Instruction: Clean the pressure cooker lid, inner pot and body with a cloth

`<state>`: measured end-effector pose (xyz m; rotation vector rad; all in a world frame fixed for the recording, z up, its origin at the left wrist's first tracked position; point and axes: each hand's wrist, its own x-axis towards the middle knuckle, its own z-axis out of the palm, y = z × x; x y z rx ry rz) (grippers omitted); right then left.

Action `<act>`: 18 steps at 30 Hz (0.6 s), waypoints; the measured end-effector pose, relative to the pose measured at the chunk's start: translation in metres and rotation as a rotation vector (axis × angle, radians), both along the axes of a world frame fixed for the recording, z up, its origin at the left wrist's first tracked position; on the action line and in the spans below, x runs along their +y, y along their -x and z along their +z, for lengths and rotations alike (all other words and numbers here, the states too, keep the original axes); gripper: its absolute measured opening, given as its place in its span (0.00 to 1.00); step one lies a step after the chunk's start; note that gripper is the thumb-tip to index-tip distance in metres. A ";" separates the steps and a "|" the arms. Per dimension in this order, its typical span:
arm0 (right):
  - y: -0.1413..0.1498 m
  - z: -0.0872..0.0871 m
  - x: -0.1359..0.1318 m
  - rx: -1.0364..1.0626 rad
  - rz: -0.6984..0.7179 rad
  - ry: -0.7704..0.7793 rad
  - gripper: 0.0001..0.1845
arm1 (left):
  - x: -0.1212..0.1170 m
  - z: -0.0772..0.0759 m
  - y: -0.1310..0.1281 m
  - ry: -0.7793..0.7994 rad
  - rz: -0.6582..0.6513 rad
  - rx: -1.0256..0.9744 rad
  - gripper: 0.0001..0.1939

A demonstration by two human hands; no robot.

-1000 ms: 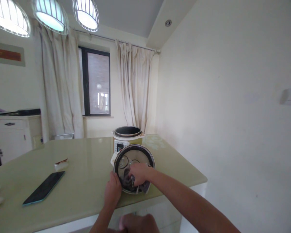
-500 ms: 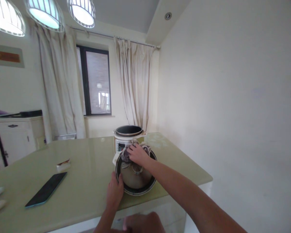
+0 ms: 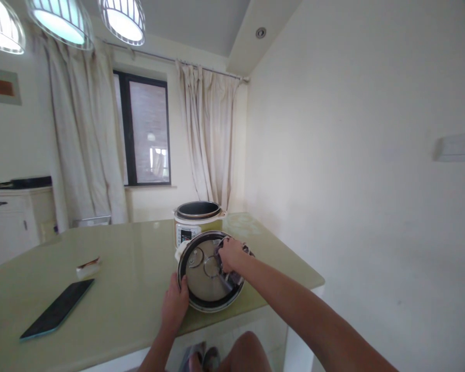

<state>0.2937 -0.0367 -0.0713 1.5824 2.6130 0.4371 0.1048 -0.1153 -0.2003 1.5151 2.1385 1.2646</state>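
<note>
A round pressure cooker lid [image 3: 203, 281] stands tilted at the table's near edge, its metal inner face and dark sealing ring turned toward me. My left hand [image 3: 175, 299] grips the lid's lower left rim, thumb on the inner side. With my right hand [image 3: 232, 254] I press a bunched, greyish patterned cloth [image 3: 235, 278] against the right part of the lid's inner face; the fingers are closed on it. Right behind the lid sits the electric pressure cooker [image 3: 199, 221], uncovered, with a control panel on its front and a dark opening on top.
On the pale green table [image 3: 127, 289], a dark flat slab [image 3: 58, 309] with a bluish edge lies to the left. Beyond it is a small whitish packet [image 3: 88, 266]. A wall [image 3: 352, 206] rises along the right side.
My right hand has moved the cloth from the top of the lid down to its right side. The left hand keeps its hold on the rim. The view has shifted slightly right.
</note>
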 end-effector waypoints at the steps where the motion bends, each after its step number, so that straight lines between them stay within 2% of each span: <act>1: 0.002 -0.002 -0.001 0.011 -0.019 0.013 0.32 | 0.000 0.000 0.000 0.004 -0.004 -0.004 0.16; 4: 0.008 -0.007 -0.008 0.016 -0.027 0.110 0.36 | -0.002 0.002 -0.001 0.018 -0.021 0.001 0.17; 9: 0.001 -0.003 -0.016 -0.005 0.173 0.281 0.32 | -0.008 0.003 -0.004 0.068 -0.005 0.042 0.18; 12: -0.015 -0.001 -0.010 0.248 0.194 0.257 0.28 | -0.009 -0.001 -0.005 0.084 0.031 0.065 0.18; 15: -0.030 -0.008 -0.005 0.571 0.136 0.178 0.39 | -0.007 -0.009 -0.004 0.093 0.051 0.083 0.20; 18: -0.037 -0.023 -0.010 0.700 0.157 0.114 0.47 | -0.007 -0.016 -0.002 -0.009 0.042 0.117 0.20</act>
